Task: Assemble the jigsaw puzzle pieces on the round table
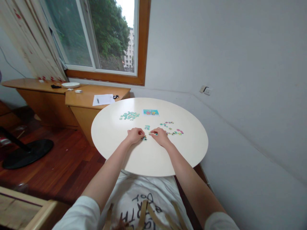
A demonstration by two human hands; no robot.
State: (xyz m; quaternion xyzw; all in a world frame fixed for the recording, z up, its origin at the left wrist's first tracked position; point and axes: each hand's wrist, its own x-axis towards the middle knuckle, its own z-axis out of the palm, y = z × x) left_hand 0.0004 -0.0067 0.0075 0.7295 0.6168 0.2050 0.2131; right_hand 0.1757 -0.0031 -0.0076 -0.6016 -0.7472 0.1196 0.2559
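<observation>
Both hands are over a round white table [112,134]. My left hand [135,135] is closed in a pinch at a small joined cluster of jigsaw pieces [144,138], partly under its fingertips. To its right, my right hand [160,136] pinches a small jigsaw puzzle piece [150,133]. Beyond the hands lies a small blue-green group of pieces [147,127]. Loose pink and yellow-green pieces [179,132] lie to the right of my right hand, with more pieces [165,124] further back. What sits beneath my right palm is hidden.
A pile of pale green pieces [129,115] lies at the table's back left, beside a colourful picture card [151,112]. Behind, a wooden desk [96,89] carries paper [103,100] and a white plate [70,85]. A black round stand base [28,155] rests on the floor at left.
</observation>
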